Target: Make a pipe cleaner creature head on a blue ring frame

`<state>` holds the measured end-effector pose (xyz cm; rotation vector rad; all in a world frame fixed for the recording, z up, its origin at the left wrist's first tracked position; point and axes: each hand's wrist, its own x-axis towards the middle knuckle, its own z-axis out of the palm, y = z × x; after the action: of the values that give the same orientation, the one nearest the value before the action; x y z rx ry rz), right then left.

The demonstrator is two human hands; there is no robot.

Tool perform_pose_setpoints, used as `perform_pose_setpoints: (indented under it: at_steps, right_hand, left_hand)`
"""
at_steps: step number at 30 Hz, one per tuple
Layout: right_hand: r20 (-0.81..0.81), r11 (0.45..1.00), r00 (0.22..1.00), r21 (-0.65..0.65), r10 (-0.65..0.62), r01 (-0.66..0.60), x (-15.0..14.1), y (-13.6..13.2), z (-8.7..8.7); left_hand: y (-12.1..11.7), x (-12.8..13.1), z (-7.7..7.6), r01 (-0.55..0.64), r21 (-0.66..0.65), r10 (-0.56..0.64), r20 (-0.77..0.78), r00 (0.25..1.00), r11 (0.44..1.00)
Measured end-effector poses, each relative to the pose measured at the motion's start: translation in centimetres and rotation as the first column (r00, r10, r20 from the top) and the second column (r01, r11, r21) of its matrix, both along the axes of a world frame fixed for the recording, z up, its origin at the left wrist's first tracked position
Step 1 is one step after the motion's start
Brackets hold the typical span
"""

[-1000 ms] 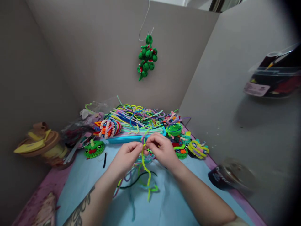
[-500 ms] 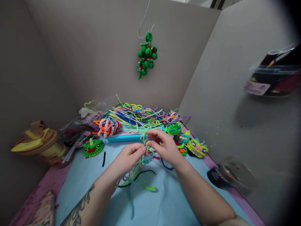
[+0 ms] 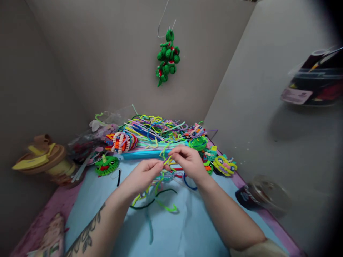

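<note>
My left hand [image 3: 146, 173] is closed in a pinch on thin fuzzy pipe cleaners [image 3: 167, 160], yellow and purple where they show between my hands. On their other side my right hand [image 3: 188, 161] pinches the same strands between thumb and forefinger. A green curl stands up beside the right fingertips. Below both hands a loose cluster of coloured pipe cleaners [image 3: 161, 178] spreads out, with dark green, lime and yellow ends trailing over the blue sheet [image 3: 198, 225]. Whether the held strands join this cluster is hidden by my fingers.
Behind my hands lies a heap of pipe cleaners [image 3: 150, 130] in a blue tray [image 3: 144, 155]. Green creature heads [image 3: 106, 165] and a striped one [image 3: 123, 142] sit left; a yellow one [image 3: 225, 165] sits right. A cup [image 3: 249, 198] stands at the right edge.
My hands have moved slightly, and the strands between them are drawn straighter, with more yellow showing. The trailing ends below have shifted. The view has tilted a little.
</note>
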<state>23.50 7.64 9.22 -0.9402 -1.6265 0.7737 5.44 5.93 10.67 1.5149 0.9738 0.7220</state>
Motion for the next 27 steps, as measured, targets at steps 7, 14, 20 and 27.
perform_pose_setpoints:
  at_steps: [7,14,20,27]
  right_hand:
    - [-0.544,0.980,0.835,-0.195,-0.077,-0.036,0.4,1.2,-0.6]
    - [-0.798,0.935,0.596,-0.272,-0.088,-0.227,1.5,1.8,0.5]
    - [-0.881,0.971,0.464,-0.183,-0.091,-0.157,3.8,3.0,0.9]
    - [-0.907,0.963,0.395,-0.221,-0.144,-0.156,4.5,3.6,1.0]
  left_hand:
    - [0.4,-0.5,-0.1,-0.040,-0.061,0.043,0.054,0.998,0.997]
    - [1.1,-1.2,-0.7,0.082,-0.059,-0.082,-0.005,0.997,0.995]
    - [1.2,-1.8,-0.2,0.059,0.048,-0.052,-0.124,0.991,0.997]
    - [2.0,-2.9,-0.5,-0.033,0.092,0.045,-0.134,0.990,0.995]
